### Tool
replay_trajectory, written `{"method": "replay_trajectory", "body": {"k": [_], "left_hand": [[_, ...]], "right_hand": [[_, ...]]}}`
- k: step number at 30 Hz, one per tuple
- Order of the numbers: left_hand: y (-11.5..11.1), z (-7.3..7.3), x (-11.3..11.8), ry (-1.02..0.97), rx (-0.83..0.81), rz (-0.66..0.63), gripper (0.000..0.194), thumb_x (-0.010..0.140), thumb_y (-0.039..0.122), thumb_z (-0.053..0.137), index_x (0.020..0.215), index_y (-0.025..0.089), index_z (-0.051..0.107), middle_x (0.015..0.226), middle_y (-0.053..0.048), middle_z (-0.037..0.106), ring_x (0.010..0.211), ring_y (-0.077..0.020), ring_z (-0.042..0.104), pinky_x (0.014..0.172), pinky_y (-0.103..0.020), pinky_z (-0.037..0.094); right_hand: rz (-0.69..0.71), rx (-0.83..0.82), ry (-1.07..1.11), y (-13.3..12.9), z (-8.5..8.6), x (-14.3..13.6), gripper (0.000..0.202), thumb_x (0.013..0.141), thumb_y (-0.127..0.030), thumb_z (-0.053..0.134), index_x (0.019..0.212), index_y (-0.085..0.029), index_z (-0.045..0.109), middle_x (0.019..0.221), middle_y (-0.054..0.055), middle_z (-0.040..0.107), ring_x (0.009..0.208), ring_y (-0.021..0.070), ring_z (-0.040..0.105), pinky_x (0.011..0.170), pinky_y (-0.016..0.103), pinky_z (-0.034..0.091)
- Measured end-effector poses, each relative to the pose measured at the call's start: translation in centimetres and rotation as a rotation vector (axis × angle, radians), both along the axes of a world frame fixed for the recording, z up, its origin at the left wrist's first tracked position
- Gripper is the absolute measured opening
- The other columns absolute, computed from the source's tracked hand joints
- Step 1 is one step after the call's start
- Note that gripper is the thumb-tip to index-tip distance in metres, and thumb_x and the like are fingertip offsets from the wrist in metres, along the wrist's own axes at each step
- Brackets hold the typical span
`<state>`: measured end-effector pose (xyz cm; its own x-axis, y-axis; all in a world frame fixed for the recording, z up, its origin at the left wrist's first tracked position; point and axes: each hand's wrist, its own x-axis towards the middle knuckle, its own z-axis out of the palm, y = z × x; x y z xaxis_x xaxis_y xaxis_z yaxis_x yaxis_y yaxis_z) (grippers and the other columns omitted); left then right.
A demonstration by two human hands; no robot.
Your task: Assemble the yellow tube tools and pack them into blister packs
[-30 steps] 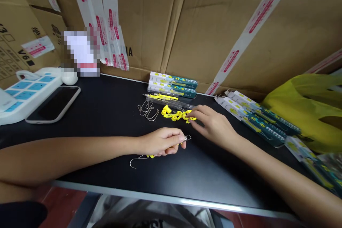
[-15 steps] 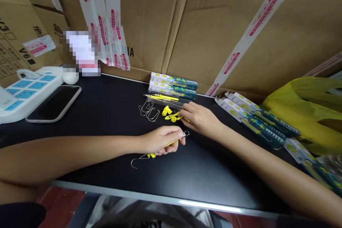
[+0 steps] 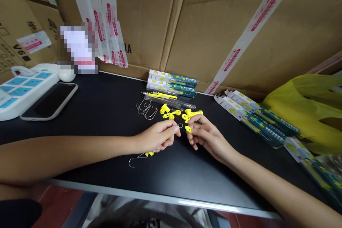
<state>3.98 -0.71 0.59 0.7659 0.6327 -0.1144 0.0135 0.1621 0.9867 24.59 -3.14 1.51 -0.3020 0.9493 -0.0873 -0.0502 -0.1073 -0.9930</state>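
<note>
Yellow piece (image 3: 188,129) pinched by half-curled right hand (image 3: 207,134); left hand (image 3: 158,136), left of piece, mostly closed, gripping wire ring (image 3: 181,125); loose yellow parts (image 3: 190,113) just beyond piece

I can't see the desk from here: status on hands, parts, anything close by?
Left hand holding wire ring. Right hand pinching yellow piece. Loose yellow parts just beyond right hand.
</note>
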Motion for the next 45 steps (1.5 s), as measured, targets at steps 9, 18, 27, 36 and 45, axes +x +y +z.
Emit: {"method": "replay_trajectory", "body": {"k": [9,18,27,36,45], "left_hand": [[-0.3,0.6,0.3,0.065,0.035,0.005,0.023,0.091,0.043,0.043,0.086,0.02,0.043,0.052,0.011,0.039,0.035,-0.0021,0.028,0.03,-0.009,0.025],[-0.2,0.3,0.2,0.042,0.031,-0.033,0.024,0.091,0.044,0.044,0.087,0.02,0.042,0.052,0.011,0.036,0.037,-0.0021,0.027,0.03,-0.009,0.024],[-0.3,0.3,0.2,0.051,0.03,-0.027,0.025,0.09,0.044,0.045,0.087,0.02,0.042,0.053,0.01,0.035,0.037,-0.0019,0.027,0.031,-0.009,0.023],[-0.5,0.5,0.2,0.068,0.048,-0.021,0.024,0.091,0.043,0.044,0.086,0.02,0.041,0.053,0.011,0.034,0.038,-0.0021,0.027,0.032,-0.009,0.023],[-0.4,0.6,0.4,0.053,0.059,-0.021,0.025,0.091,0.044,0.043,0.085,0.019,0.042,0.05,0.011,0.036,0.036,-0.0024,0.028,0.031,-0.009,0.024]], "right_hand": [[0.042,-0.045,0.151,-1.1,0.2,-0.6,0.008,0.086,-0.025,0.053,0.088,-0.022,0.046,0.063,-0.006,0.046,0.044,0.0071,0.042,0.039,0.019,0.038],[0.04,-0.125,0.158,-1.2,0.3,-0.8,0.009,0.086,-0.026,0.053,0.088,-0.022,0.046,0.064,-0.007,0.042,0.042,0.0057,0.037,0.035,0.016,0.035],[0.053,-0.181,0.165,-1.2,0.2,-0.8,0.008,0.085,-0.026,0.054,0.088,-0.022,0.047,0.064,-0.007,0.041,0.041,0.0043,0.032,0.032,0.014,0.034],[0.064,-0.201,0.132,-1.2,0.0,-0.9,0.007,0.087,-0.026,0.052,0.088,-0.022,0.046,0.063,-0.007,0.039,0.041,0.0043,0.028,0.033,0.013,0.031],[0.143,-0.092,-0.071,-2.2,-0.6,-1.0,0.026,0.092,-0.049,0.041,0.089,-0.024,0.044,0.063,-0.009,0.023,0.045,0.0049,0.015,0.035,0.011,0.014]]}}
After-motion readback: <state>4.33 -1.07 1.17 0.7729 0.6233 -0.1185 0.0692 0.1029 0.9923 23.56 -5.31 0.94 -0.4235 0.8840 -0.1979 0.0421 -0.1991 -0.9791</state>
